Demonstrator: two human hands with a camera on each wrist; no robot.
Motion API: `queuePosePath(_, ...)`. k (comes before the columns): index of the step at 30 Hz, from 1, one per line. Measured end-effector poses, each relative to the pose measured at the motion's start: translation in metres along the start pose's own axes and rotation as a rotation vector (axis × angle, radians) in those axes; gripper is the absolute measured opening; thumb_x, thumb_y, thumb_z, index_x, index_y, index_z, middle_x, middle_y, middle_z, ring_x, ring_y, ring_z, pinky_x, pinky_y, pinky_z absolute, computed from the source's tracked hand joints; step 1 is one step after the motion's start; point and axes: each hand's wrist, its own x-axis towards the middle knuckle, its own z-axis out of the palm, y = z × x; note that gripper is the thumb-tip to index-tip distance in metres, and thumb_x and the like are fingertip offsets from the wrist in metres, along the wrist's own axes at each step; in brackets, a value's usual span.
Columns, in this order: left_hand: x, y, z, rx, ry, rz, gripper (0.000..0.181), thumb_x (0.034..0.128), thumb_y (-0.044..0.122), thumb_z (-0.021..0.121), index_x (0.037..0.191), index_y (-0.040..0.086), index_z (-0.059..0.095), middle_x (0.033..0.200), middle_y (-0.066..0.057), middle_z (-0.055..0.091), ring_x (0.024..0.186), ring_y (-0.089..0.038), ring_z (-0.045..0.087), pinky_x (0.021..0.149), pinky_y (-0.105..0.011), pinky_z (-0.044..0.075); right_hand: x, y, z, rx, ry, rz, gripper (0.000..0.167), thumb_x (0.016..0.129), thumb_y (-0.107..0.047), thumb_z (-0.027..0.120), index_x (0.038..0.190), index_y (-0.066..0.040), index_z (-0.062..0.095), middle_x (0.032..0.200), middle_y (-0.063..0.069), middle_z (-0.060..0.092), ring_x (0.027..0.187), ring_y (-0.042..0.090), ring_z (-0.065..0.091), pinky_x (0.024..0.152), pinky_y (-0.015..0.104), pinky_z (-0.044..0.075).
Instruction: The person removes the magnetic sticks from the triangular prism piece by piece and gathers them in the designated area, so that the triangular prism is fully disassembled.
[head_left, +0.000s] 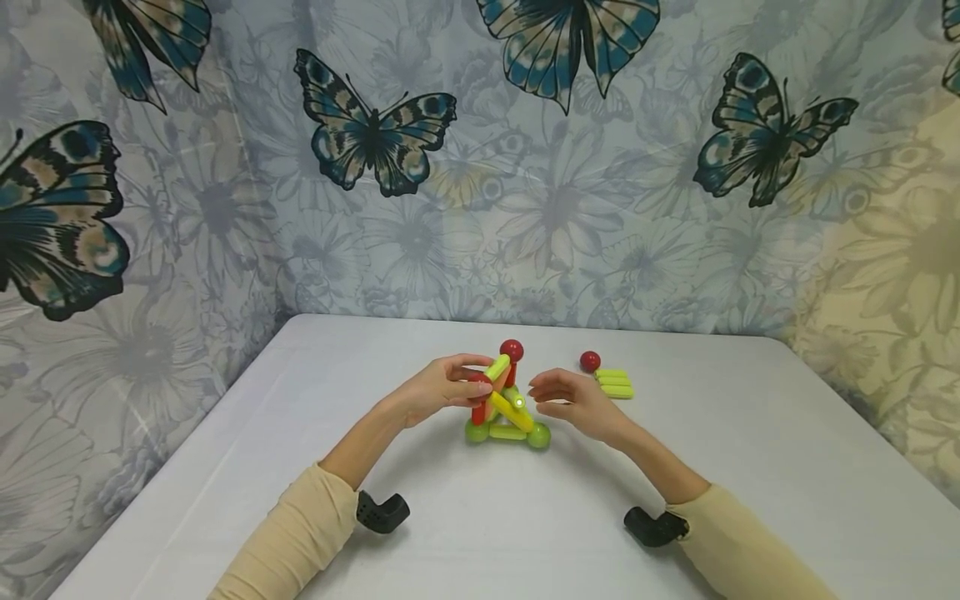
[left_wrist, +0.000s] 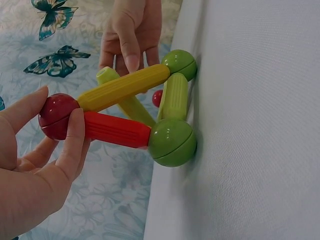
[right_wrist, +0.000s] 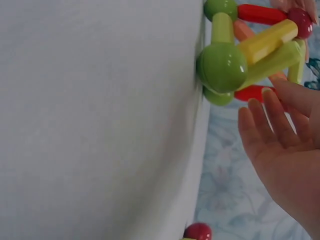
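Note:
A structure of coloured rods and balls stands on the table, with green balls [head_left: 538, 435] at its base, a yellow rod [left_wrist: 125, 89] and a red rod [left_wrist: 117, 130] meeting at a red ball [left_wrist: 58, 116]. My left hand [head_left: 438, 390] pinches that red ball between thumb and fingers. Another red ball [head_left: 512, 350] tops the back of the structure. My right hand [head_left: 581, 404] is just right of the structure, its fingers extended and slightly bent, holding nothing. In the right wrist view the right hand [right_wrist: 285, 145] is close to the lower red rod [right_wrist: 252, 93].
On the white table [head_left: 487, 533], right of the structure, lie a loose red ball [head_left: 590, 361] and several light green rods [head_left: 615, 383]. A wall covering with butterflies [head_left: 375, 133] rises behind the table. Black devices [head_left: 383, 512] are at both wrists.

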Motion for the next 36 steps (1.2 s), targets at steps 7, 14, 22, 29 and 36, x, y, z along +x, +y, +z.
queuePosePath(7,-0.001,0.001,0.000,0.001,-0.013,0.013,0.046,0.0927,0.009,0.063,0.136,0.005,0.048,0.122,-0.016,0.056,0.104,-0.024,0.060,0.089,-0.035,0.051,0.009,-0.005,0.011,-0.048,-0.011,-0.057,0.031,0.090,0.002,0.062,0.120,0.002,0.057,0.117,0.015,0.060,0.113,0.032,0.055,0.094,0.037,0.048)
queuePosePath(14,-0.001,0.000,-0.001,-0.001,-0.011,0.010,0.046,0.0925,0.009,0.063,0.136,0.005,0.049,0.121,-0.015,0.057,0.103,-0.024,0.061,0.089,-0.034,0.051,0.015,-0.008,0.016,-0.043,-0.058,-0.114,0.033,0.089,0.010,0.059,0.121,0.002,0.056,0.118,0.015,0.059,0.116,0.033,0.053,0.093,0.036,0.048)
queuePosePath(22,-0.001,0.000,-0.001,0.002,-0.013,0.013,0.046,0.0927,0.009,0.063,0.136,0.005,0.048,0.121,-0.015,0.057,0.102,-0.024,0.061,0.088,-0.034,0.051,0.015,-0.011,0.017,-0.106,-0.060,-0.164,0.028,0.086,0.012,0.062,0.112,0.002,0.060,0.110,0.012,0.062,0.111,0.033,0.056,0.091,0.038,0.050)
queuePosePath(29,0.000,0.000,0.000,-0.008,-0.004,0.004,0.045,0.0922,0.008,0.063,0.135,0.005,0.049,0.119,-0.015,0.057,0.101,-0.023,0.061,0.088,-0.034,0.051,0.012,-0.010,0.016,-0.110,-0.014,-0.160,0.027,0.085,0.012,0.063,0.110,0.003,0.059,0.109,0.013,0.061,0.106,0.031,0.057,0.089,0.034,0.051)
queuePosePath(36,-0.001,0.001,0.000,-0.009,0.001,-0.002,0.046,0.0922,0.008,0.063,0.136,0.005,0.049,0.119,-0.016,0.057,0.100,-0.023,0.062,0.088,-0.034,0.051,0.007,-0.006,0.013,-0.012,0.095,-0.092,0.027,0.087,0.011,0.062,0.112,0.003,0.055,0.113,0.017,0.056,0.109,0.036,0.057,0.085,0.031,0.052)
